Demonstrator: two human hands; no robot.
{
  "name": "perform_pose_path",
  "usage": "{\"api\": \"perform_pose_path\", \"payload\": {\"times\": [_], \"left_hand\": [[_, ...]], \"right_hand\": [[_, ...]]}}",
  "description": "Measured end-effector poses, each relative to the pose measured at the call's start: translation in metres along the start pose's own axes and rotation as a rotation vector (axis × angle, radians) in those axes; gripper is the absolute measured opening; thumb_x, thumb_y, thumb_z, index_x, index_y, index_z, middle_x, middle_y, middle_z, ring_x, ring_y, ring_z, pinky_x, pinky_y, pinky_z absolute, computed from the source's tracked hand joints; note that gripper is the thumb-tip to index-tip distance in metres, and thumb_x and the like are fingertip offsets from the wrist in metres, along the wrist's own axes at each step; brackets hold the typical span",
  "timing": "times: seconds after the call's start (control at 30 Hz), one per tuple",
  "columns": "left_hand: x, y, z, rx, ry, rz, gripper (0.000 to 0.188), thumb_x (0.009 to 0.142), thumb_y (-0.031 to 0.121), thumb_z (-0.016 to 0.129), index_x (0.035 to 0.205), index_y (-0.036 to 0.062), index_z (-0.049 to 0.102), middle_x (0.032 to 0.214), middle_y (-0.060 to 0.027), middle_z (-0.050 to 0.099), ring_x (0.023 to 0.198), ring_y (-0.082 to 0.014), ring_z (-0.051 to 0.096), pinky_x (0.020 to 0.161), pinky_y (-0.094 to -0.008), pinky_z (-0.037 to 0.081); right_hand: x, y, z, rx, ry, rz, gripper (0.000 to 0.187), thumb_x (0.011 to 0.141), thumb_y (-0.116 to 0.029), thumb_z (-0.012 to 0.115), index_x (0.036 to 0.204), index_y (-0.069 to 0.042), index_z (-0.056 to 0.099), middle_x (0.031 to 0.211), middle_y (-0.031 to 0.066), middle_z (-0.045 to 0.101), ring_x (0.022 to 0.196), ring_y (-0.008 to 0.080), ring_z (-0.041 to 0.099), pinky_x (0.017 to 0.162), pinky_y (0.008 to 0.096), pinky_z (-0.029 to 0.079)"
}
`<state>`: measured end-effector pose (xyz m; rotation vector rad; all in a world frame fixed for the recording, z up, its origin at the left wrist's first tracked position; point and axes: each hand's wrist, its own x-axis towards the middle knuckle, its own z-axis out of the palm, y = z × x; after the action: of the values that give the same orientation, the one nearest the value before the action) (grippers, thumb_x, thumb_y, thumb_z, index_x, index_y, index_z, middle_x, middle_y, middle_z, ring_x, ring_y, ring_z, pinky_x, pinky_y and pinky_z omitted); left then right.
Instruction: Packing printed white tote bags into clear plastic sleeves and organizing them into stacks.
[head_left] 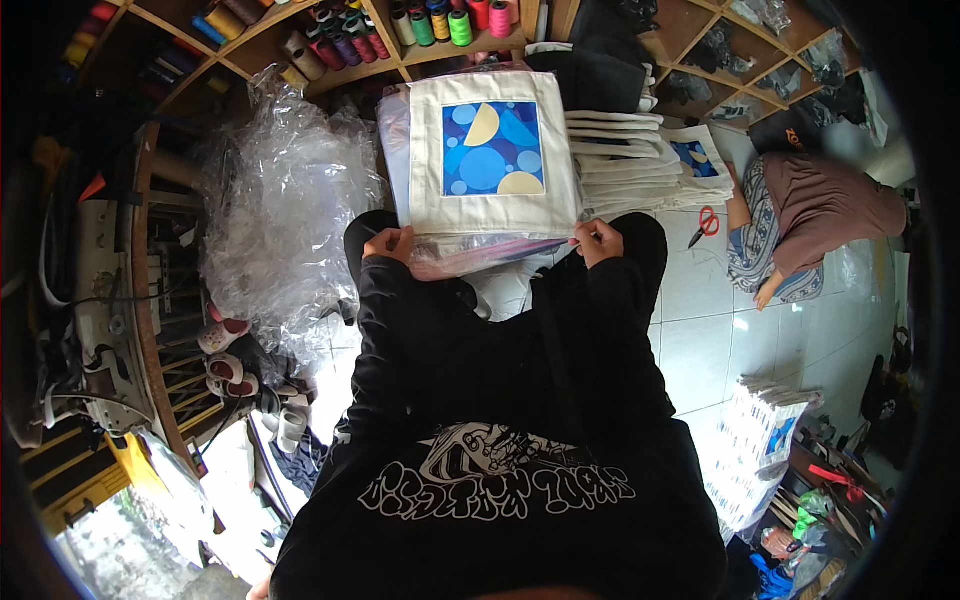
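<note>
In front of me a flat cream canvas bag (pixel 427 150) with a blue square panel of circles and half-circles lies on a pile of clear plastic packaging (pixel 450 262). My left hand (pixel 390 243) is closed in a pinch at the near left corner of the canvas bag. At the near right corner my right hand (pixel 600 242) pinches too, thumb against curled fingers. Whether the fingertips grip the canvas alone or the plastic edge with it cannot be made out.
Crumpled clear plastic bags (pixel 290 190) heap up at left. Folded cream canvas bags (pixel 620 160) are stacked at right, near orange-handled scissors (pixel 705 226) on the tiles. Another person (pixel 825 215) sits beyond. Thread spools (pixel 440 25) fill the shelves. A further stack (pixel 750 440) stands lower right.
</note>
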<state>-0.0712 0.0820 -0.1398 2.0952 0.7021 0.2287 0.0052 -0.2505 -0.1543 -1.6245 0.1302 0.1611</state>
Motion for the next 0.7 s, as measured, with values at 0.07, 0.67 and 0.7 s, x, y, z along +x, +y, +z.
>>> {"api": "perform_pose_path", "payload": {"times": [0.07, 0.67, 0.7], "left_hand": [[0.000, -0.001, -0.002, -0.120, -0.042, -0.058, 0.026, 0.075, 0.025, 0.066, 0.069, 0.0007, 0.063, 0.057, -0.0011, 0.059, 0.053, -0.0061, 0.052, 0.050, -0.0216, 0.041], [0.010, -0.015, -0.004, -0.725, -0.138, -0.571, 0.026, 0.077, 0.029, 0.066, 0.085, 0.0048, 0.060, 0.067, -0.0029, 0.060, 0.053, -0.0082, 0.052, 0.048, -0.0228, 0.041], [0.007, -0.015, 0.003, -0.480, -0.070, -0.370, 0.027, 0.077, 0.029, 0.065, 0.085, 0.0042, 0.060, 0.067, -0.0040, 0.060, 0.053, -0.0090, 0.052, 0.049, -0.0233, 0.042]], "right_hand": [[0.000, -0.002, 0.000, -0.036, -0.002, 0.043, 0.019, 0.081, -0.012, 0.059, 0.066, -0.004, 0.052, 0.064, 0.0027, 0.057, 0.053, 0.0074, 0.054, 0.045, 0.0195, 0.038], [-0.006, -0.021, 0.003, 0.288, -0.032, 0.427, 0.020, 0.082, -0.021, 0.060, 0.094, -0.010, 0.050, 0.081, 0.0034, 0.057, 0.066, 0.0152, 0.059, 0.054, 0.0271, 0.044], [-0.005, -0.008, 0.006, 0.187, -0.044, 0.313, 0.022, 0.083, -0.025, 0.058, 0.095, -0.009, 0.051, 0.080, 0.0035, 0.057, 0.066, 0.0150, 0.059, 0.054, 0.0276, 0.044]]}}
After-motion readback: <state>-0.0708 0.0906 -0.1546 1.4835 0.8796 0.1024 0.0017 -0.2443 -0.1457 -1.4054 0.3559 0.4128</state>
